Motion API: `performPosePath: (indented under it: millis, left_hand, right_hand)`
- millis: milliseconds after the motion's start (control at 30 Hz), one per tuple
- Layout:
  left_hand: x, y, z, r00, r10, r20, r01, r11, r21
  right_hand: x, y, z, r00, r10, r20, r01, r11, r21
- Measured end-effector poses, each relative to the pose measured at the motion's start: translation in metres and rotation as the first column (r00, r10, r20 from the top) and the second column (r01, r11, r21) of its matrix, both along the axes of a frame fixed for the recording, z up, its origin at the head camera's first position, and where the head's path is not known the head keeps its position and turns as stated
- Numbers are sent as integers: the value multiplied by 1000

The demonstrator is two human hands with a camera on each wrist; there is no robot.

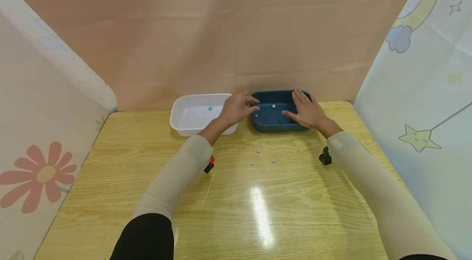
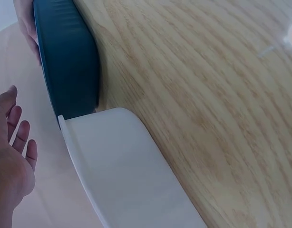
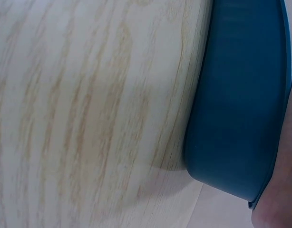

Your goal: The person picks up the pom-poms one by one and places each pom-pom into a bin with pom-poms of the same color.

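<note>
My left hand (image 1: 237, 107) hovers over the right end of a white rectangular tub (image 1: 188, 132), its loosely bent fingers reaching toward the left rim of a dark blue tub (image 1: 280, 127). Nothing shows between those fingers in the left wrist view. Across the blue tub's right end rests my right hand (image 1: 307, 110), fingers spread at the back corner and thumb over the inside. Inside the blue tub are a pale pink bead (image 1: 273, 106) and another small bead (image 1: 256, 116) by its left wall. A green bead (image 1: 210, 108) lies in the white tub, partly covered by my left hand.
Several pale pink beads lie on the wooden table (image 1: 129, 178), including a bead (image 1: 258, 151) just in front of the blue tub. A brown paper-like sheet (image 1: 177, 39) stands behind the tubs. Printed panels (image 1: 424, 88) flank the table. Small black pieces (image 1: 325, 156) show by each forearm.
</note>
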State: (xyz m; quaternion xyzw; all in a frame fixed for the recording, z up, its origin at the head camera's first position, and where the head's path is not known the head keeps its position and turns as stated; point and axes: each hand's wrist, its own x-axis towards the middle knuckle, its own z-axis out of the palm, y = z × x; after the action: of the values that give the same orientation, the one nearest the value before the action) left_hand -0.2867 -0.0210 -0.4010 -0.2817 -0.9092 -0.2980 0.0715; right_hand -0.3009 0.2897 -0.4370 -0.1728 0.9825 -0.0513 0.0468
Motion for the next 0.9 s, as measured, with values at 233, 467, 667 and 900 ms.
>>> performPosePath:
  millis: [233, 467, 667, 900]
  left_hand:
    - [6, -2, 4, 998, -60, -31, 60, 998, 18]
    - [15, -3, 8, 994, -104, -34, 105, 994, 20]
    - [26, -6, 8, 990, -137, -23, 138, 990, 20]
    - [38, -10, 4, 975, -223, -18, 223, 975, 1]
  right_hand:
    - [0, 1, 1, 1000, 0, 3, 0, 1000, 0]
    - [1, 3, 0, 1000, -1, 4, 1, 1000, -3]
    - [2, 2, -1, 1000, -3, 2, 3, 1000, 5]
    - [2, 1, -1, 1000, -2, 0, 2, 1000, -5]
